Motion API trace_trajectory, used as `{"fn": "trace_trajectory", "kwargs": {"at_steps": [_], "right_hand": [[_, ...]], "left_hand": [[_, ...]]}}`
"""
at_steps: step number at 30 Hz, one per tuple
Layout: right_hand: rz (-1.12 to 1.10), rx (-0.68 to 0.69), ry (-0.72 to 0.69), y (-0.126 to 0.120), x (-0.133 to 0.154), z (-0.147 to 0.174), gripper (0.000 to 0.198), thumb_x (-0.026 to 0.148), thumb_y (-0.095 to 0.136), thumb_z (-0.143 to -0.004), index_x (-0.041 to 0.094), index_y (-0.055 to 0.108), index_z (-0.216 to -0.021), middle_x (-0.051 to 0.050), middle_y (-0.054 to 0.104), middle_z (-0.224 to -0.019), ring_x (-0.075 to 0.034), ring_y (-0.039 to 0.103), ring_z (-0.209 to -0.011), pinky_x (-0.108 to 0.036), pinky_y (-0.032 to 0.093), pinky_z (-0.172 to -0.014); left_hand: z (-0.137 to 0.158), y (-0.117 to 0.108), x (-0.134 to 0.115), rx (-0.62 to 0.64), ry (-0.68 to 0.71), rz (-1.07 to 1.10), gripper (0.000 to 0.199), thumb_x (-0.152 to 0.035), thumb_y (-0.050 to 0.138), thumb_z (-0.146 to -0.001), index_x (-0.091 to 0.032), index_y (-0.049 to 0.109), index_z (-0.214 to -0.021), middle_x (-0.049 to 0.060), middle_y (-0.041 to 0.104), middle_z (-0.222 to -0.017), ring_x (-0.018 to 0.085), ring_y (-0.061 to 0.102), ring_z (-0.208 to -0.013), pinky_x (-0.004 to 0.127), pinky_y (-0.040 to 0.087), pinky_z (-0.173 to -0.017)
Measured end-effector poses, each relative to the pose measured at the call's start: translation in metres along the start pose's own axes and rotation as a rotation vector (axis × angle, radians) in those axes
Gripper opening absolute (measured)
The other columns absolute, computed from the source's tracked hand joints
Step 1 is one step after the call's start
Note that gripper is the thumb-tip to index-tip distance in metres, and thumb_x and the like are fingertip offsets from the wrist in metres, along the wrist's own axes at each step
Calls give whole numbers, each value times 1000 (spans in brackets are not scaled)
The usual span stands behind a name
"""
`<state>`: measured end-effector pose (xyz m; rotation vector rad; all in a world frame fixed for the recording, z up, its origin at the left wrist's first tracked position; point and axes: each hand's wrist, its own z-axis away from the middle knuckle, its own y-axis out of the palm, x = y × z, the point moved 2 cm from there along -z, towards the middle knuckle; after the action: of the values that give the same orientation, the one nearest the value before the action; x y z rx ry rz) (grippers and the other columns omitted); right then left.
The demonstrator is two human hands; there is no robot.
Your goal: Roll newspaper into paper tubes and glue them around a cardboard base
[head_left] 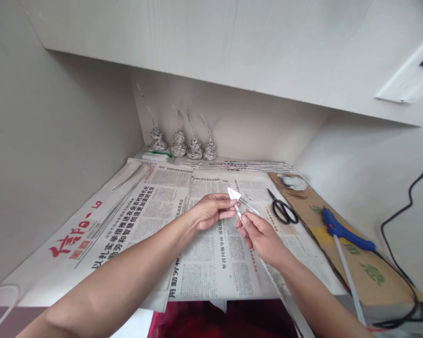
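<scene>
Both hands meet over the newspaper-covered table, closed on a narrow white paper roll (pixel 238 211). Its upper end opens out into a flat, pointed paper corner (pixel 234 193). My left hand (pixel 214 210) pinches the roll just under that corner, between thumb and fingers. Slightly lower and to the right, my right hand (pixel 260 235) grips the same roll with thumb and forefinger. A thin pale strip (pixel 247 205) shows behind the fingers; what it is I cannot tell. Black-handled scissors (pixel 282 209) lie to the right of my right hand.
Newspaper sheets (pixel 134 225) cover the table. Several woven gourd shapes (pixel 178 143) and long paper sticks (pixel 239 166) line the back. At right, a blue glue gun (pixel 348 233) with its cord (pixel 396 244) rests on cardboard (pixel 377 277). An overhanging panel (pixel 215 42) spans above.
</scene>
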<state>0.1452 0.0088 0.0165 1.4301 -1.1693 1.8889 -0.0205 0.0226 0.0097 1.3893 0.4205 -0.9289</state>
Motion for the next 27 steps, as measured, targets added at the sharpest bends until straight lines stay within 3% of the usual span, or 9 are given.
{"fn": "trace_trajectory", "kwargs": {"at_steps": [5,11,14,18,24,27], "right_hand": [[-173,113,93,3,1,2,35,53,35,-90,21,49,-83,5,39,-62,-8,38,-44,-23,30,-43],[265,-119,-110,0,6,5,27,45,44,-89,23,54,-79,4,41,-57,-12,38,-51,-26,32,-52],[334,-160,-128,1,5,6,27,43,40,-90,24,56,-80,4,39,-54,-12,36,-50,-27,31,-53],[187,-101,-74,1,1,3,30,45,40,-91,23,55,-79,5,38,-53,-11,36,-46,-27,33,-52],[-417,214,212,1,-3,-1,33,52,42,-88,21,50,-80,7,29,-55,-7,28,-40,-21,23,-39],[-418,213,221,1,-3,-1,33,53,43,-87,21,50,-83,7,30,-56,-7,30,-41,-21,26,-40]], "left_hand": [[0,0,-1,18,-11,7,17,-10,71,-70,-7,67,-86,9,67,-85,11,66,-74,16,55,-67],[-1,0,0,-5,-9,21,16,-8,71,-70,-6,67,-85,8,66,-81,10,65,-72,16,55,-66],[-1,0,1,-3,0,14,16,-9,72,-69,-6,68,-85,8,66,-82,10,65,-72,15,55,-66],[0,0,1,-20,-1,5,18,-11,73,-68,-6,68,-85,8,66,-82,11,65,-73,15,55,-65],[0,1,0,-39,-4,19,17,-9,72,-68,-6,68,-84,6,64,-74,9,63,-66,16,56,-65],[-1,1,-1,-48,-1,22,15,-9,72,-68,-5,68,-83,6,64,-74,9,63,-67,16,56,-65]]}}
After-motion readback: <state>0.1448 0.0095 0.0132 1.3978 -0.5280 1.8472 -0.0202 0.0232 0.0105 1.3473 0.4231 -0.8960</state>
